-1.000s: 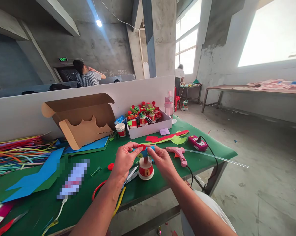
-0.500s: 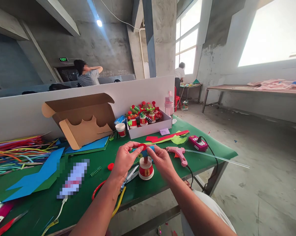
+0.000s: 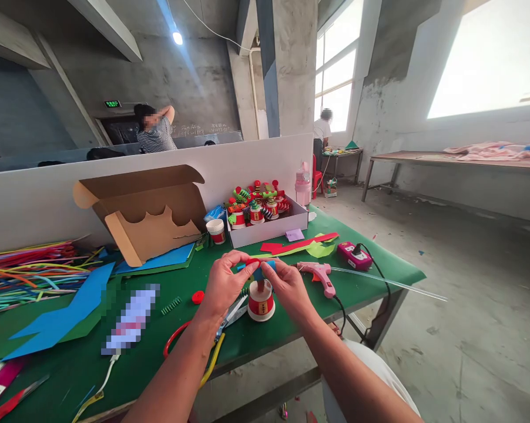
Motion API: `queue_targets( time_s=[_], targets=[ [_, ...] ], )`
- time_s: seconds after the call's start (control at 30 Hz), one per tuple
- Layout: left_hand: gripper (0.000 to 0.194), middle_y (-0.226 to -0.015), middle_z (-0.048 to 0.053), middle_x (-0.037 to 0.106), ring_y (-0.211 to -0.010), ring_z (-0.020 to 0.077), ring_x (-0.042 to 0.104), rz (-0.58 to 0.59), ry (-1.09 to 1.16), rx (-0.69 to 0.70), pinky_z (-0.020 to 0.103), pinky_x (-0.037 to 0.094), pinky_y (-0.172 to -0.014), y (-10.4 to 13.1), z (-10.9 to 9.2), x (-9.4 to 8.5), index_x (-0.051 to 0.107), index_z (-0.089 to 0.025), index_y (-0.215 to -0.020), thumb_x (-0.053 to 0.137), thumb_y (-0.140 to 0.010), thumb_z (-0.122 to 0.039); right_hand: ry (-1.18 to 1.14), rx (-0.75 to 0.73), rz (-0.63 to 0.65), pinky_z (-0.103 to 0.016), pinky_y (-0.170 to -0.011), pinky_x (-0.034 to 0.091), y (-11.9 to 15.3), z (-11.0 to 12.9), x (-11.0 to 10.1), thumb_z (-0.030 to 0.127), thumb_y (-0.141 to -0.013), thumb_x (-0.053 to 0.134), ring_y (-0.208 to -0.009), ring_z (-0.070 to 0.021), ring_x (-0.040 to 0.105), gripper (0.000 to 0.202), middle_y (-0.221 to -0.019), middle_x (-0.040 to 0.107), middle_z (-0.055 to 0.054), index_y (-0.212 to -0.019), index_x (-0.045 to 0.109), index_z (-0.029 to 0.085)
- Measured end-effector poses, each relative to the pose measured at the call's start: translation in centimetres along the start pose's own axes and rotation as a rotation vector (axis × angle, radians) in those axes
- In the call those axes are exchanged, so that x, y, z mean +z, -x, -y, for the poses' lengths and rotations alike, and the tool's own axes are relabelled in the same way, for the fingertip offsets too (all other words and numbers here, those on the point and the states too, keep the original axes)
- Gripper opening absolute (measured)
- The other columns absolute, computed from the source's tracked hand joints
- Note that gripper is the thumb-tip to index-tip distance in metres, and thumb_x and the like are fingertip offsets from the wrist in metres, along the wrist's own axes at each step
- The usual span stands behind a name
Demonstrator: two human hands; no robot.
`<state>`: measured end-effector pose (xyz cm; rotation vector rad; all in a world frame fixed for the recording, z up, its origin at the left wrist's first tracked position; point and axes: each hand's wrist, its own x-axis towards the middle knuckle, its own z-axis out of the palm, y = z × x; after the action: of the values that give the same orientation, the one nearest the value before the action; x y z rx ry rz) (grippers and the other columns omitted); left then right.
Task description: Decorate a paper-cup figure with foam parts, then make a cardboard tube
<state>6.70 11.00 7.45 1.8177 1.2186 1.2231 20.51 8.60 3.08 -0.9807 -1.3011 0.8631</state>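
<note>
Left hand: the left hand [image 3: 223,284] pinched the left end of a small blue and red foam piece [image 3: 257,265], fingertips closed on it.
Foam piece: it was held level between both hands, directly above an upturned red and white paper cup [image 3: 261,301] on the green table [image 3: 150,341]; a short spring or stem seemed to join piece and cup, though this was too small to be sure.
Right hand: the right hand [image 3: 290,286] gripped the right end the same way.
Doing it well: judging by the pose, both pinches needed to stay even, keeping the piece square over the cup and pressing straight down.
Left of the grip: scissors [image 3: 194,346] lay just below the left wrist, a red cap [image 3: 198,297] nearby, and blue paper [image 3: 57,320] further off.
Right of the grip: a pink glue gun [image 3: 320,274] lay close beside the right hand, its cord trailing to the table's near edge, so room there was tight.
Beyond the grip: a white box [image 3: 269,229] of finished toys stood well apart.
</note>
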Motion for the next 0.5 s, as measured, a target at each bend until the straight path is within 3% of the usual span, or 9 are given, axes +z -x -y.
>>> queue_targets(
  time_s=[0.5],
  targets=[
    [0.025, -0.074, 0.003, 0.067, -0.082, 0.0225, 0.055, -0.010, -0.063, 0.048, 0.032, 0.042, -0.078, -0.12, 0.04, -0.03, 0.070, -0.024, -0.065, 0.070, -0.068, -0.048, 0.037, -0.028, 0.001, -0.030, -0.069, 0.046, -0.10, -0.14, 0.07, 0.051, -0.088, 0.054, -0.082, -0.0224, 0.063, 0.037, -0.079, 0.070, -0.006, -0.078, 0.075, 0.022]
  ],
)
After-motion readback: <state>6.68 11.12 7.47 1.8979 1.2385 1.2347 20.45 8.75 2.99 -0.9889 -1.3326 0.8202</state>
